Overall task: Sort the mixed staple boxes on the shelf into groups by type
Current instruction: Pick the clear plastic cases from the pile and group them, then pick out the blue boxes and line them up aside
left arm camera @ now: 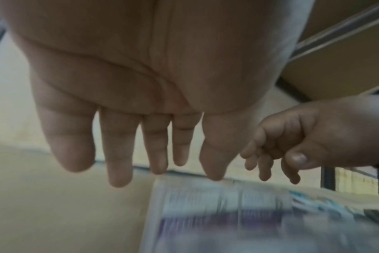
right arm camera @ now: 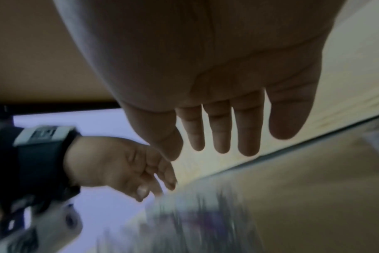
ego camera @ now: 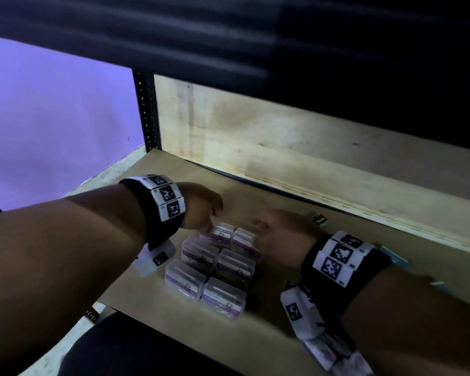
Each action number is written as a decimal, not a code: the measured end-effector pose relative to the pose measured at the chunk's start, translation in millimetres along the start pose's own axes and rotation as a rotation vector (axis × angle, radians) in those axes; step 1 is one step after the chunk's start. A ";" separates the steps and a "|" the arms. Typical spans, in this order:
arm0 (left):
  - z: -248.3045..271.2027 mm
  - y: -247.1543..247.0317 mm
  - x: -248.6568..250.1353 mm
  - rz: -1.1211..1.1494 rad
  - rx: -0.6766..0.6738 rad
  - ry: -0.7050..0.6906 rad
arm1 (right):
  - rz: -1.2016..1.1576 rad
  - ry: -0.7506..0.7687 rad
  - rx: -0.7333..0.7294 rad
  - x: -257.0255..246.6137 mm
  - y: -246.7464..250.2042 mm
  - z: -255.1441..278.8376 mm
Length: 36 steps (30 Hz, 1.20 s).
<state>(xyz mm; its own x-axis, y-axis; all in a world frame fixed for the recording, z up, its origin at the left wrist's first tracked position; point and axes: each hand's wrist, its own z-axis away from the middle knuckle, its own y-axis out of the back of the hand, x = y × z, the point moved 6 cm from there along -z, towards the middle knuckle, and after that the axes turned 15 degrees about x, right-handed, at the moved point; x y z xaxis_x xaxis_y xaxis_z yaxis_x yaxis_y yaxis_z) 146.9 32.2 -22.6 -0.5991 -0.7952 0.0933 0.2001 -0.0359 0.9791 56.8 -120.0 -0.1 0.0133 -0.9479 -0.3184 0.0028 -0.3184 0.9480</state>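
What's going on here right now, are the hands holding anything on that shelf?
A person is sorting staple boxes on a wooden shelf. A block of clear boxes with purple labels already sits in two neat rows. Both hands are at the far end of that block: the left hand reaches its fingertips down to the back-left box, and the right hand hovers beside the back-right one. Both look open and hold nothing. A small dark box and some teal-edged boxes lie apart to the right.

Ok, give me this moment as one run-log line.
left hand: open, fingertips at far clear purple-label boxes | right hand: open, beside them | dark box: apart on shelf
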 end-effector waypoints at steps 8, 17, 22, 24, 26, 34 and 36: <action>43.9 48.0 40.2 0.164 0.338 0.010 | -0.178 -0.155 0.190 64.7 37.1 61.8; 68.7 19.8 148.1 0.441 0.351 -0.130 | -0.167 -0.182 0.199 117.3 51.1 148.8; 56.7 -13.0 184.2 0.350 0.277 -0.160 | -0.119 -0.225 0.155 143.8 55.2 171.3; 50.3 -19.5 195.4 0.343 0.261 -0.177 | -0.088 -0.256 0.157 157.2 56.2 178.8; 43.6 -24.3 204.0 0.321 0.242 -0.184 | -0.042 -0.273 0.132 168.1 53.8 184.5; 23.0 -31.5 247.0 0.113 0.128 -0.265 | -0.100 -0.303 -0.030 180.6 30.2 205.4; 18.1 -29.4 255.9 0.025 0.138 -0.306 | -0.062 -0.284 -0.029 180.6 26.5 205.3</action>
<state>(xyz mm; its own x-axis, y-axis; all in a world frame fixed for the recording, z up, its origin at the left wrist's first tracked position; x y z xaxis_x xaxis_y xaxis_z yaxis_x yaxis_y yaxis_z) -26.3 -159.3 -24.2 -0.8046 -0.5752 0.1474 0.1237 0.0805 0.9891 -146.0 -302.4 -32.7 -0.2678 -0.8938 -0.3597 0.0233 -0.3792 0.9250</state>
